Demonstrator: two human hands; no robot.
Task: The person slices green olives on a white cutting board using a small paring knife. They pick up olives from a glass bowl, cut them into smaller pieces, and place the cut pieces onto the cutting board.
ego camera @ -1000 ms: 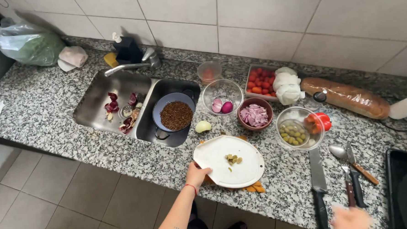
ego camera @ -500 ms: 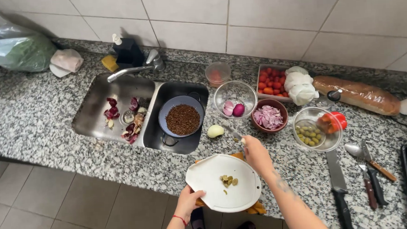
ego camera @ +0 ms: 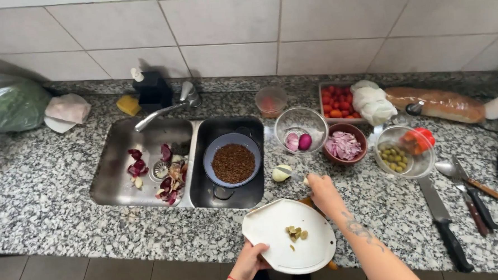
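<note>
head view: granite counter, double steel sink (ego camera: 149,161)
left hand (ego camera: 250,262): closed on white round cutting board (ego camera: 275,234) edge, right of sink
right hand (ego camera: 320,190): fingers pinched shut beside pale peeled onion (ego camera: 281,173), contents unclear

A home kitchen. A speckled granite table (ego camera: 49,188) runs along a white tiled wall (ego camera: 227,34), with a double steel sink (ego camera: 115,162) and tap (ego camera: 163,107) set into it near the back edge. Beside the tap sit a soap dispenser (ego camera: 149,88) and a yellow sponge (ego camera: 129,105). Toward the right edge stand bowls of cut onion (ego camera: 344,144) and olives (ego camera: 398,158), a tray of tomatoes (ego camera: 337,102), a wrapped loaf (ego camera: 438,104) and knives (ego camera: 443,221).
</note>
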